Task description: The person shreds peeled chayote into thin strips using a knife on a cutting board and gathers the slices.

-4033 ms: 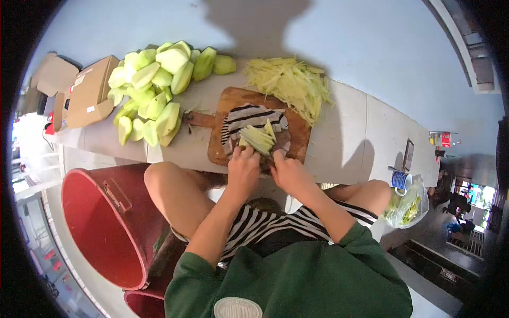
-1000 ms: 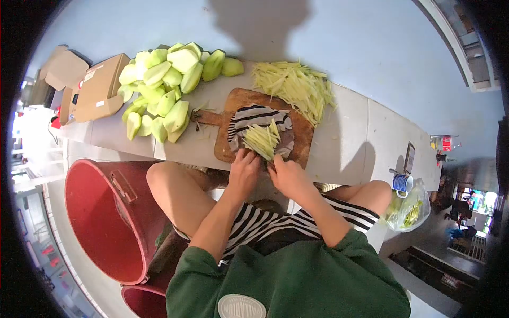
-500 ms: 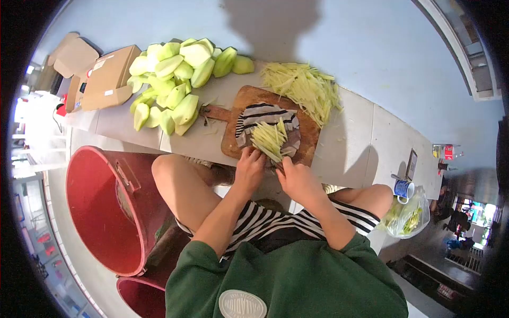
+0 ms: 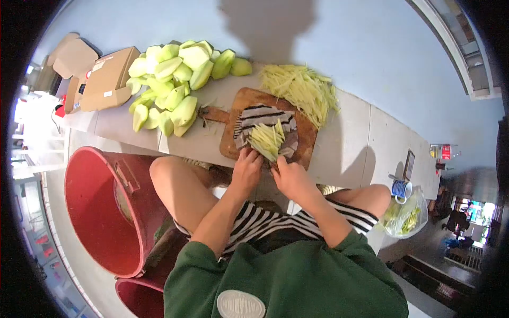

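Fingers on both left hand and right hand look curled in close, can't tell around what, and tbh those pale strips at their 12 o'clock could spill if the bunched cloth slips underneath.

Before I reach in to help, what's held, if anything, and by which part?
Left hand: near edge of the strips on the cloth, hold unclear. Right hand: any hold is hidden.

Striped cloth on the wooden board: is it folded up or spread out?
Spread out, though rumpled: the striped cloth covers the middle of the wooden board, with pale green strips lying on it.
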Motion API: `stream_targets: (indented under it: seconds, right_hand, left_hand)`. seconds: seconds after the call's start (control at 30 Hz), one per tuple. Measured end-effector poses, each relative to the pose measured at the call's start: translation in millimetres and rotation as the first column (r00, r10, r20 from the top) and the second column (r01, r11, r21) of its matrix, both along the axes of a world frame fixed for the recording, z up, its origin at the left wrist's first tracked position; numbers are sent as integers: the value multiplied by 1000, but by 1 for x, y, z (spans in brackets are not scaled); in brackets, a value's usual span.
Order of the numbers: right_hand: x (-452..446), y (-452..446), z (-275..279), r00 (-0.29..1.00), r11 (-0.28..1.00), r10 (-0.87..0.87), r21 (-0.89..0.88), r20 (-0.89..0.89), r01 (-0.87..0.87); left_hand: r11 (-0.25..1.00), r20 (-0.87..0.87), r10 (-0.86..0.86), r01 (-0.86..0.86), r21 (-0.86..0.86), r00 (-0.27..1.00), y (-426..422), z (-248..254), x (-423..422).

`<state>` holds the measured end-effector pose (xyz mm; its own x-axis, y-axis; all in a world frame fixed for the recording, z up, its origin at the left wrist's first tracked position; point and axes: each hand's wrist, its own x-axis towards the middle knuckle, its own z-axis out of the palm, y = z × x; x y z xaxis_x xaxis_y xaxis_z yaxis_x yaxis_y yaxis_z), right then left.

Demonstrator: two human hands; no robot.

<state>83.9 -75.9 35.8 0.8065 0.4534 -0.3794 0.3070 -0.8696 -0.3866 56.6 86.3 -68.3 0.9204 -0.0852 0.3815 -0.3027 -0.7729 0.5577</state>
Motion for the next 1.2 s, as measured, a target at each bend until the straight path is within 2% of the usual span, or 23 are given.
stream_targets:
  seconds: [0.1,0.17,0.23,0.3,0.33,0.5,0.57,0.63,0.7,0.8,0.93,1.0,1.13,1.2]
  right_hand:
    - [1,0,4,999,1000,-11,25,-44,12]
    - [-5,-2,-19,999,999,-36,10,-24,36]
    - [5,-1,-28,999,999,-41,0,11,41]
    - [0,-4,-30,997,989,-74,132,7,73]
    - [5,-3,-27,997,988,-73,135,20,69]
    - [-7,0,10,998,995,-66,75,9,65]
    - [-7,-2,-26,997,991,-72,113,11,71]
    - [2,0,-25,996,985,-81,156,30,75]
    - [-7,0,-15,998,990,-55,130,25,52]
    - [-8,4,2,997,992,-75,104,-3,75]
    - [0,9,-11,996,995,-86,43,-1,86]
    - [-6,7,-5,993,989,-105,104,-47,110]
    - [-7,7,-17,989,983,-131,124,-72,139]
    - [-5,10,-18,987,985,-144,91,-70,150]
  left_hand:
    - [1000,18,17,-17,-5,1000,0,-2,-8]
    - [1000,-39,5,-6,-26,999,2,-4,-3]
    - [999,8,-1,1,-35,1000,7,1,8]
    - [999,68,-10,13,-47,998,4,0,1]
    - [999,81,-8,12,-45,997,4,-5,5]
    - [998,12,2,-1,-69,1000,4,-11,-4]
    - [997,-6,16,-16,-76,1000,4,-13,-6]
    - [996,-5,27,-27,-80,1000,5,-11,2]
    - [998,5,-14,14,-54,1000,7,-9,-4]
    - [997,5,20,-19,-78,1000,4,-7,-5]
    - [996,26,3,-1,-93,1000,8,-17,0]
    - [998,-51,17,-20,-63,999,9,-18,-7]
    - [997,-16,9,-10,-79,1000,7,-18,-5]
    - [995,60,0,6,-103,998,8,-21,-3]
